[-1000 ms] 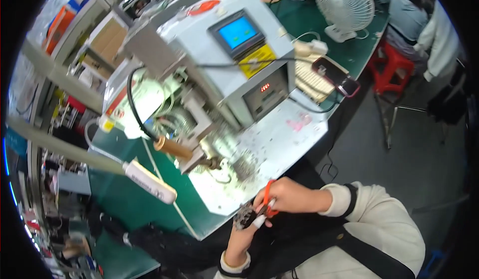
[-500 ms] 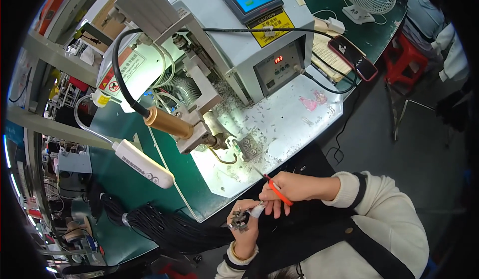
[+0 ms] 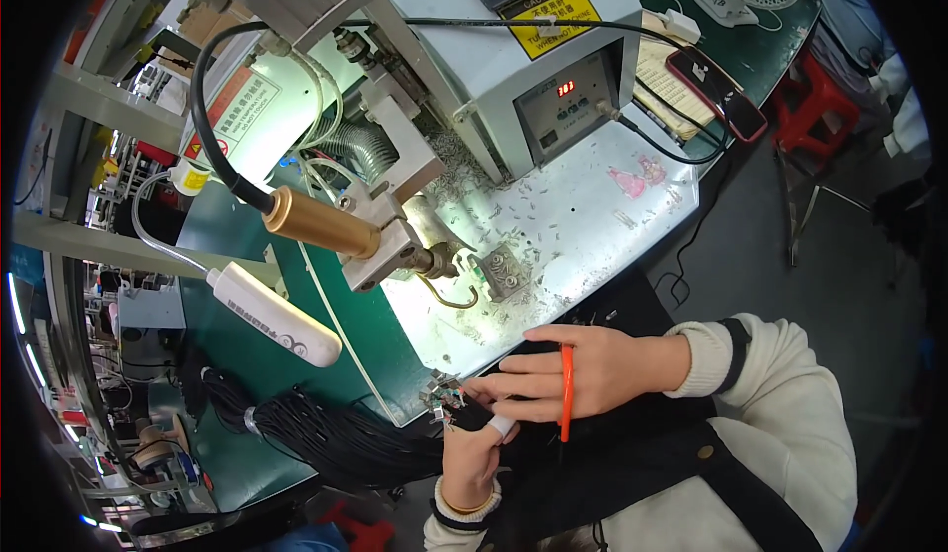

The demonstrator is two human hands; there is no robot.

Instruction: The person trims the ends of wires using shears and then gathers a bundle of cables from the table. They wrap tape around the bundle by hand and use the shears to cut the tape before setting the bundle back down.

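Observation:
My left hand (image 3: 469, 465) is closed round a bunch of black cables (image 3: 474, 416). Small metal connectors (image 3: 441, 392) stick out at the bunch's far end, some with coloured wires showing. A white wrap (image 3: 501, 425) covers a fingertip beside the bunch. My right hand (image 3: 604, 374) reaches across from the right, its fingers stretched out and their tips at the cables. A slim orange-handled tool (image 3: 567, 389) with a thin dark end is tucked across those fingers. Its exact kind is unclear. Both hands are just off the near edge of the machine's white plate (image 3: 592, 236).
Beyond my hands stands a bench machine with a gold cylinder (image 3: 321, 222) above a small metal fixture (image 3: 502, 274). Metal scraps litter the plate. At left are a white lamp (image 3: 275, 315) and a long black cable bundle (image 3: 326, 433). A phone (image 3: 716, 93) lies at the back right.
My right fingers have straightened and moved over the cables. The orange tool has swung from pointing away to lying across the fingers. The connectors now point away beyond my left hand. The view has shifted slightly.

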